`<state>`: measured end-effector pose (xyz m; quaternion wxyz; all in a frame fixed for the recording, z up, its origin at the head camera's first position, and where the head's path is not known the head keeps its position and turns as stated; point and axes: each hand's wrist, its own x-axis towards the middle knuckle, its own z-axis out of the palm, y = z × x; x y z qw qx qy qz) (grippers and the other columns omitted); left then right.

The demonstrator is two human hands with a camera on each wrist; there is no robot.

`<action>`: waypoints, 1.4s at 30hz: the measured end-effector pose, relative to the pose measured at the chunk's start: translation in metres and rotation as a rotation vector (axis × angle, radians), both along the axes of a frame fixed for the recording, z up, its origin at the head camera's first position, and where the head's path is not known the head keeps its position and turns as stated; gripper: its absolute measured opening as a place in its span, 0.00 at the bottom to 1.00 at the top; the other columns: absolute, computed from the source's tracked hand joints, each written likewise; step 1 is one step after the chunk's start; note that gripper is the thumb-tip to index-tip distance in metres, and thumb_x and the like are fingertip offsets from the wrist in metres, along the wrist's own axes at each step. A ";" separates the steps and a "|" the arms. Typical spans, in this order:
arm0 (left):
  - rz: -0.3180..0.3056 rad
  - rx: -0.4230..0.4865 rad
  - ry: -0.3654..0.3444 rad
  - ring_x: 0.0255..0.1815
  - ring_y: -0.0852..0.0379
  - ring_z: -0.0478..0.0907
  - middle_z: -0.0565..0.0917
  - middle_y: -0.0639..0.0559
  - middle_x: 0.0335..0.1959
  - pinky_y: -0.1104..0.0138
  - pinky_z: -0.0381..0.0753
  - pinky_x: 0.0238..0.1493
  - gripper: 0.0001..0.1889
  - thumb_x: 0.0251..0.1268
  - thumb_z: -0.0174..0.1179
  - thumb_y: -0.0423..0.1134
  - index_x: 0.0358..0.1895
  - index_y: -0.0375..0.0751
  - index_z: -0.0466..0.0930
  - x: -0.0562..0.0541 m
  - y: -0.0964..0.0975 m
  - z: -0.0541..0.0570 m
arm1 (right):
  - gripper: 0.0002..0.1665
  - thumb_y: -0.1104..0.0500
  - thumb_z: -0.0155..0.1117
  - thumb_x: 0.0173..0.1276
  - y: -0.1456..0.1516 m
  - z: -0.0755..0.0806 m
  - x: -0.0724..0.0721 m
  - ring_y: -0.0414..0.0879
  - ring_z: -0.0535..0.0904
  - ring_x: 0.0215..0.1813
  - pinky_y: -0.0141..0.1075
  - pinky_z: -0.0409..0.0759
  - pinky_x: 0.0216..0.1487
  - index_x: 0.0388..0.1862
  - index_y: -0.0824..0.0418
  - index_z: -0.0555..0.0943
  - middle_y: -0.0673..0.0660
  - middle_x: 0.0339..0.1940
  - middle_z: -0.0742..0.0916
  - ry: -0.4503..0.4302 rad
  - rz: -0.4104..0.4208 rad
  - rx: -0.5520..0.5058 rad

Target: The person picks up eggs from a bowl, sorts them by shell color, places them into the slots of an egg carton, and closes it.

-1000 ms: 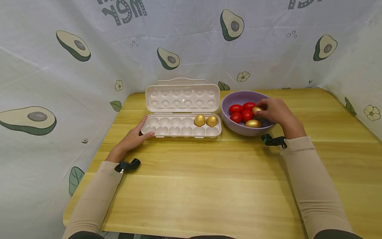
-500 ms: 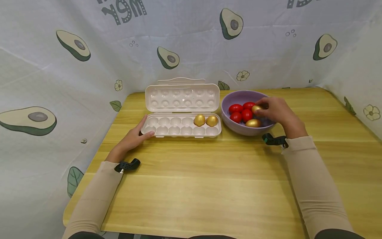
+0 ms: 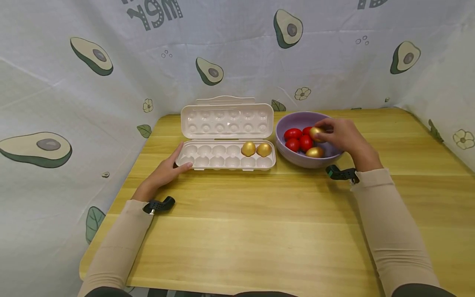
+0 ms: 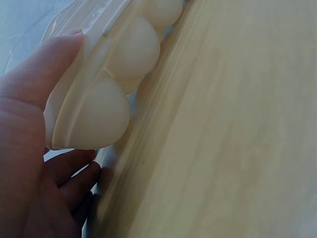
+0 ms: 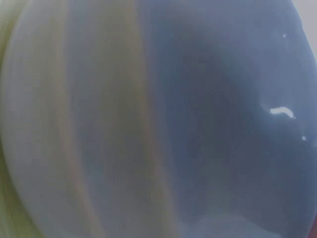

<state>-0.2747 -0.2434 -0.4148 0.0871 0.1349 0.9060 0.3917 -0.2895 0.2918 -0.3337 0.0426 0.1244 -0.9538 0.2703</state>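
Note:
My right hand pinches a gold egg between thumb and fingers over the purple bowl. Below it in the bowl lie several red eggs and another gold egg. The right wrist view is filled by the bowl's blurred side, and the hand is out of that picture. My left hand grips the left end of an open white plastic egg box, its thumb on the rim and its other fingers around the end. Two gold eggs sit in the box's back row at the right.
The egg box's lid stands raised at the back. Bowl and box are side by side, nearly touching, toward the far edge of the wooden table. Behind hangs a white cloth printed with avocados.
The gold egg in my right hand has risen slightly from among the red eggs, and the hand has lifted a little with it. My left hand stays put.

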 end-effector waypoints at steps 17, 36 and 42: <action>-0.011 0.005 0.015 0.76 0.41 0.45 0.45 0.43 0.78 0.45 0.47 0.72 0.48 0.67 0.55 0.60 0.79 0.56 0.32 0.004 0.002 0.003 | 0.24 0.55 0.67 0.66 -0.007 0.007 0.003 0.65 0.73 0.58 0.60 0.68 0.60 0.57 0.66 0.79 0.70 0.55 0.81 0.042 0.017 -0.039; -0.012 -0.002 0.017 0.76 0.40 0.47 0.47 0.40 0.77 0.45 0.49 0.72 0.47 0.67 0.55 0.60 0.79 0.56 0.33 0.004 0.001 0.003 | 0.28 0.54 0.67 0.66 -0.022 0.011 0.006 0.61 0.74 0.58 0.57 0.69 0.60 0.61 0.66 0.77 0.67 0.56 0.80 0.085 0.034 -0.131; -0.012 -0.011 0.021 0.75 0.40 0.48 0.47 0.40 0.77 0.45 0.49 0.72 0.47 0.67 0.54 0.60 0.79 0.56 0.32 0.003 0.001 0.004 | 0.24 0.57 0.70 0.63 -0.029 0.012 0.005 0.60 0.74 0.56 0.54 0.70 0.58 0.57 0.66 0.80 0.66 0.52 0.81 0.142 0.057 -0.136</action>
